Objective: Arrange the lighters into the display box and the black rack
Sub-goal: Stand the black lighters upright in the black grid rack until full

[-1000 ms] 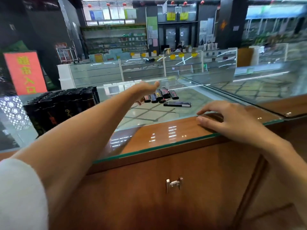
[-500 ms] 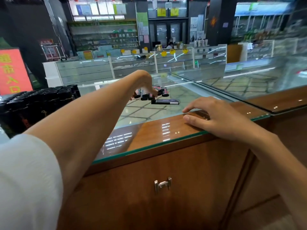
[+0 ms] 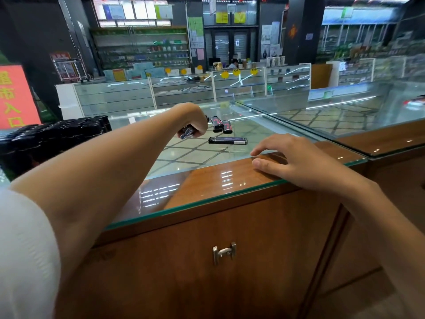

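Observation:
My left hand [image 3: 194, 122] reaches out over the glass counter and grips dark lighters [image 3: 186, 132], whose ends stick out below the curled fingers. Two black lighters with red marks [image 3: 220, 124] lie on the glass just right of that hand. A longer black lighter [image 3: 227, 140] lies flat on its side nearer to me. The black rack [image 3: 55, 137], packed with several dark lighters, stands at the left edge of the counter. My right hand [image 3: 296, 161] rests with spread fingers on the counter's near wooden edge, holding nothing.
The glass counter top [image 3: 207, 199] has a wooden strip along its near edge and a wooden cabinet door with a metal handle [image 3: 224, 253] below. A second glass counter [image 3: 345, 116] joins at the right. A red sign [image 3: 13, 95] stands at far left.
My left hand came down onto the row of lighters, curled around some of them and lifted them. My right hand stayed on the counter edge.

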A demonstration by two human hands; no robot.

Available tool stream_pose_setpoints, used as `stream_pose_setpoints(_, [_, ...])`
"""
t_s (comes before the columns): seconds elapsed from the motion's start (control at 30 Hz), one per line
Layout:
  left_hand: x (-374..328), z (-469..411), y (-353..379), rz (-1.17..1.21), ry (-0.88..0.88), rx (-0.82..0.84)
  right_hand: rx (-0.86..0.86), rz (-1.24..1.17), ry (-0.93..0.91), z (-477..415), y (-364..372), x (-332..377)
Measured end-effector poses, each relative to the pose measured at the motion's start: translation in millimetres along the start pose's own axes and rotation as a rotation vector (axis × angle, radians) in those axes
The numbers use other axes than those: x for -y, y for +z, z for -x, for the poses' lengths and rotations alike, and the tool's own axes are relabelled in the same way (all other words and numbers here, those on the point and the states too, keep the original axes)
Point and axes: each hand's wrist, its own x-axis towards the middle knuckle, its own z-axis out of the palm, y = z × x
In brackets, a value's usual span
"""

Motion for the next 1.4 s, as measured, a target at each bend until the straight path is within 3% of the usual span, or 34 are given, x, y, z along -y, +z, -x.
stream_pose_setpoints(0.13, [18.1, 5.8, 4.8, 0.271, 0.083, -0.047, -0.006, 0.023, -0.001, 0.2, 0.6, 1.3])
stream_pose_setpoints(0.27, [34.0, 42.2, 4.7, 0.808, 0.189, -0.064, 0.003, 0.036, -0.016, 0.5, 1.9, 2.1])
stream_pose_setpoints(0.37, [48.5, 92.7, 14.4, 1.335, 0.339, 0.112, 0.019, 0.027, 0.000, -1.2, -0.8, 3.9])
stream_pose_setpoints(0.43, [63.8, 125.6, 29.8, 1.463, 0.479, 0.190, -0.004, -0.001, 0.013, -4.5, -0.1, 10.2])
stream_pose_setpoints(0.6, [105.8, 190.7, 73.5, 1.570, 0.572, 0.045, -0.156, -0.191, -0.088, -28.2, 21.1, 71.6])
stream_pose_setpoints(0.73, [133.1, 217.8, 93.4, 1.572, 0.551, -0.110, -0.051, -0.641, -0.173, -42.1, 38.1, 143.3])
stream_pose_setpoints(0.87, [158.7, 228.7, 105.5, 1.517, 0.531, -0.237, -0.017, -0.832, -0.212, -53.3, 56.7, 184.7])
stream_pose_setpoints(1.1, [195.2, 239.2, 118.7, 1.663, 0.538, -0.215, 0.196, -1.231, -0.151, -67.9, 81.8, 217.7])
stream_pose_setpoints(1.23, [205.1, 240.9, 122.9, 1.727, 0.523, -0.196, 0.162, -1.341, -0.082, -73.1, 84.8, 232.3])
stream_pose_setpoints(1.4, [215.9, 240.2, 129.2, 1.662, 0.408, -0.390, 0.055, -1.337, -0.004, -80.6, 75.9, 226.7])
